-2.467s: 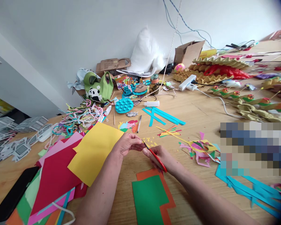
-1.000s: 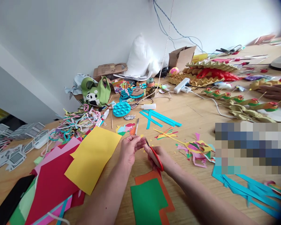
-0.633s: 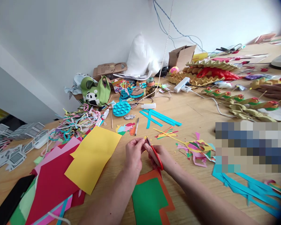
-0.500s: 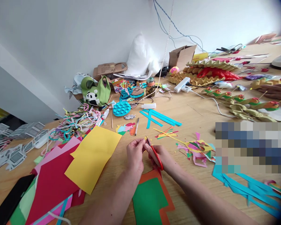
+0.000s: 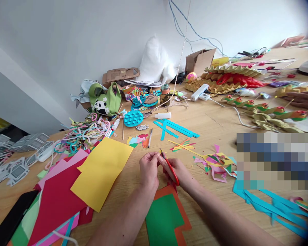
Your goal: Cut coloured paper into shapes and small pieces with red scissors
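My right hand (image 5: 173, 169) is closed on red-handled scissors (image 5: 173, 172), their dark blades pointing up and away toward the fingertips of my left hand. My left hand (image 5: 149, 167) is pinched shut, its fingertips touching those of my right hand; what it holds is too small to make out. Below both hands lies a green sheet (image 5: 163, 218) on top of an orange sheet (image 5: 182, 212). To the left, yellow paper (image 5: 105, 171) overlaps dark red paper (image 5: 59, 194).
Blue strips (image 5: 179, 128), thin coloured strips (image 5: 183, 147) and paper scraps (image 5: 218, 164) lie beyond and to the right. A pen (image 5: 150, 138), fish cutouts (image 5: 138, 140) and a blue disc (image 5: 133, 118) sit ahead. Another person's hand (image 5: 304, 99) is at far right.
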Motion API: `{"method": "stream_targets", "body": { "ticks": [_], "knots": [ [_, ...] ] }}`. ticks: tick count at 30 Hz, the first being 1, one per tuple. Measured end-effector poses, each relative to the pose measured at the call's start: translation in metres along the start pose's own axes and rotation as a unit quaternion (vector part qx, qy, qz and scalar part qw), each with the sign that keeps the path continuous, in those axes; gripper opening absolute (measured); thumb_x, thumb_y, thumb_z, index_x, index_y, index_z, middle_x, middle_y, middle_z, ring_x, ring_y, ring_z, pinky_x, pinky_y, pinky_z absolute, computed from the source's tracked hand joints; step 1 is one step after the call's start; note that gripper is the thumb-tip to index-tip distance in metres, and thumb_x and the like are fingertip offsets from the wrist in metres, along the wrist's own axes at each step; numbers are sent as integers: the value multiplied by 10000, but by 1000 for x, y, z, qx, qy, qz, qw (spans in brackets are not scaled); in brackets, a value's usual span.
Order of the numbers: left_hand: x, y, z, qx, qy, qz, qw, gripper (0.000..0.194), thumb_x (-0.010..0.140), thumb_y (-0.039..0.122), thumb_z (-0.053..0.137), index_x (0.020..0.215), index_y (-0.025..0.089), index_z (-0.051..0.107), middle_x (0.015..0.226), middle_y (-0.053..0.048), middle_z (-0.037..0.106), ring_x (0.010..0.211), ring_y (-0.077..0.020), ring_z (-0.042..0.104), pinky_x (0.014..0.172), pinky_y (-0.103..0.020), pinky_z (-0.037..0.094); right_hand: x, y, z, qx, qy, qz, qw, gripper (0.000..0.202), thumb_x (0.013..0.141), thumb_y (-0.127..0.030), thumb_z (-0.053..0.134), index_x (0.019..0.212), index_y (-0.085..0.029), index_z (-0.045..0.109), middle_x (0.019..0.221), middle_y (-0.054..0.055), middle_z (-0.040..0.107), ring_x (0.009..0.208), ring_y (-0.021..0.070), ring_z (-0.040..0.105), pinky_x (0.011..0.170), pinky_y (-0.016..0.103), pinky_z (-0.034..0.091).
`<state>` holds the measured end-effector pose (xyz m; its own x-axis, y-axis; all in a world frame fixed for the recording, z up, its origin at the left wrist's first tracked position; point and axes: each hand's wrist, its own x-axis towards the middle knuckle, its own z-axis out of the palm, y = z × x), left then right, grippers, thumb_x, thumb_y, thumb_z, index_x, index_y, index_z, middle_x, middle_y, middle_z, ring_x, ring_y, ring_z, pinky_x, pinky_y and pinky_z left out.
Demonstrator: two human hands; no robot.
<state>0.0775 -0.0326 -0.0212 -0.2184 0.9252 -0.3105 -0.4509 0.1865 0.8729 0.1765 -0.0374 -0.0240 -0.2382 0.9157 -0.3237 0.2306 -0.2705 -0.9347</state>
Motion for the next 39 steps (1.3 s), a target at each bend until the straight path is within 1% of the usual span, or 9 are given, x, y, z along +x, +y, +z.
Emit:
{"method": "stream_targets", "body": {
  "ticks": [7, 16, 23, 26, 31, 39],
  "knots": [
    [1, -1, 0, 7, 1, 6, 1000, 132, 589, 213, 686, 668, 145, 605, 680, -44, 691, 746, -200, 680, 729, -309, 518, -1, 1, -1, 6, -3, 1, 1000, 556, 749, -702, 516, 556, -185, 442, 395, -44, 437, 319, 88, 453, 332, 193, 324],
    [0, 0, 0, 4, 2, 6, 1000, 132, 602, 214, 684, 684, 146, 605, 683, -46, 694, 763, -208, 684, 731, -311, 518, 2, 6, -1, -4, 0, -21, 1000, 546, 772, -682, 505, 554, -185, 442, 399, -43, 436, 315, 92, 452, 335, 202, 316],
    [1, -1, 0, 8, 2, 7, 1000, 150, 600, 235, 695, 679, 156, 595, 660, -32, 681, 761, -210, 684, 728, -312, 519, 1, 4, -1, -15, 3, -32, 999, 549, 781, -676, 499, 547, -184, 440, 394, -36, 448, 333, 89, 444, 355, 201, 308],
    [1, -1, 0, 10, 2, 8, 1000, 154, 598, 245, 697, 669, 154, 595, 668, -36, 684, 764, -210, 684, 731, -313, 519, 0, 3, -1, -16, 4, -26, 1000, 552, 778, -684, 494, 549, -184, 443, 389, -35, 446, 331, 88, 436, 355, 201, 302],
    [0, 0, 0, 6, 0, 6, 1000, 133, 604, 220, 686, 680, 153, 601, 683, -43, 693, 771, -210, 685, 736, -313, 518, 1, 4, -1, -24, 5, -26, 999, 556, 777, -687, 490, 546, -184, 442, 389, -34, 446, 331, 88, 433, 355, 202, 296],
    [0, 0, 1, -5, 4, 3, 1000, 120, 601, 193, 675, 679, 149, 597, 670, -43, 692, 752, -209, 688, 725, -312, 520, 2, 6, -1, -8, 3, -22, 1000, 541, 787, -669, 499, 555, -183, 448, 381, -48, 421, 311, 89, 434, 338, 200, 299]
  ]
}}
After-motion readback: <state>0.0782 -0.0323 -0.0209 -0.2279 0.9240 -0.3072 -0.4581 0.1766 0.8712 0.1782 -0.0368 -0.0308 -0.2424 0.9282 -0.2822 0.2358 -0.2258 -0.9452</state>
